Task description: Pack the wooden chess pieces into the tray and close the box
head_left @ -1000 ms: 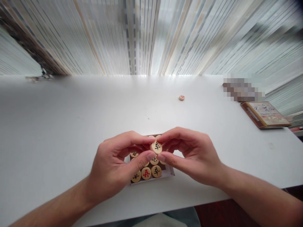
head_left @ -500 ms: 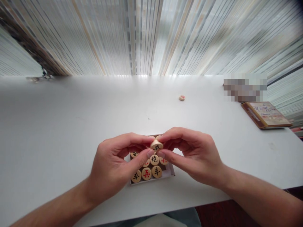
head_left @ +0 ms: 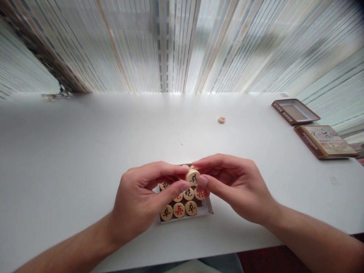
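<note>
Above the box, a round wooden Chinese chess piece (head_left: pixel 192 177) with a black character is pinched between both hands. The thumb and fingertips of my left hand (head_left: pixel 139 193) close on its left side. My right hand (head_left: pixel 240 185) has its thumb and fingers on the right side. Beneath them sits a shallow white-walled box (head_left: pixel 205 211) holding several similar pieces. A red-marked piece (head_left: pixel 179 209) lies in its near row, flanked by two black-marked ones. My fingers cover part of the back rows.
One red-marked chess piece (head_left: pixel 222 120) lies alone farther back on the white table (head_left: pixel 71 151). At the far right are an open brown-edged box part (head_left: pixel 295 112) and a printed box lid (head_left: pixel 330 140). A striped curtain (head_left: pixel 182 45) hangs behind the table.
The held piece has turned, so its black character faces me more fully. My right thumb has shifted onto its right edge. The whole view has swung slightly left.
</note>
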The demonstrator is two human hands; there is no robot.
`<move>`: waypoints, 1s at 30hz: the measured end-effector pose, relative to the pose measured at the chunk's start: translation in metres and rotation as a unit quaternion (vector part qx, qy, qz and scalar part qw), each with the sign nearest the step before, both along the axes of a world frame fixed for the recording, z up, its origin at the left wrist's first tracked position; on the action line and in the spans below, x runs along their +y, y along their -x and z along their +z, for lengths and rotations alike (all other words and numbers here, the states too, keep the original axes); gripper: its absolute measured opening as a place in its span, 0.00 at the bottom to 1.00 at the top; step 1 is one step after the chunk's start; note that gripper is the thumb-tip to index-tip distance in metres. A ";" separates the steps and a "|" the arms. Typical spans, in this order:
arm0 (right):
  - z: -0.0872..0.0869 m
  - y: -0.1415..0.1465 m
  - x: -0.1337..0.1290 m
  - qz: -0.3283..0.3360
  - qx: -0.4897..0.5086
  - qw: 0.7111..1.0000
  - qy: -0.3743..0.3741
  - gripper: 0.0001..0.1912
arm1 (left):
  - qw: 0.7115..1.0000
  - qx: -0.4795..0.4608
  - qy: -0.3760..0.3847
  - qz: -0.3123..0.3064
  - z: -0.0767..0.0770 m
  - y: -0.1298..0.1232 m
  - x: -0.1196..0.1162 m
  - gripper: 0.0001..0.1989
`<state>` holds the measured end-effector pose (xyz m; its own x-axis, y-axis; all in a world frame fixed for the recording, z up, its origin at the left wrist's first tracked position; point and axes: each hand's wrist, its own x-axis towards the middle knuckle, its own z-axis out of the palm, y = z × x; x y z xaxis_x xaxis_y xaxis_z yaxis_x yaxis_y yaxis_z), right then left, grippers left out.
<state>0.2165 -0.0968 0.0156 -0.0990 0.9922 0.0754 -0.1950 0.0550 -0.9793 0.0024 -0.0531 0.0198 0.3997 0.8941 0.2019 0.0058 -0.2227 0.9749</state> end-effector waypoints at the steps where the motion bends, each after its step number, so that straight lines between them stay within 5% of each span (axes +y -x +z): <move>1: 0.000 0.000 0.001 0.011 0.028 0.999 0.025 0.12 | 1.000 -0.003 0.000 0.000 0.000 0.000 0.000 0.12; 9: 0.000 -0.002 0.005 0.049 0.109 0.986 0.120 0.12 | 0.999 -0.022 0.047 -0.016 0.002 -0.001 -0.001 0.13; 19: 0.001 -0.002 0.003 0.058 0.086 0.993 0.058 0.08 | 0.969 -0.081 0.222 -0.079 0.004 -0.003 0.005 0.08; 25: 0.002 0.000 0.002 0.047 0.054 0.996 0.044 0.10 | 0.949 -0.115 0.274 -0.108 -0.004 0.000 0.008 0.08; 30: -0.001 0.000 0.001 0.043 -0.014 0.998 -0.043 0.13 | 0.946 -0.101 0.279 -0.127 -0.003 -0.001 0.006 0.09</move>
<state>0.2162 -0.0955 0.0148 -0.1865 0.9701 0.1554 -0.1754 0.1228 -0.9768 0.0034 -0.0467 0.0168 0.6198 0.7643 -0.1780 -0.1782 0.3580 0.9165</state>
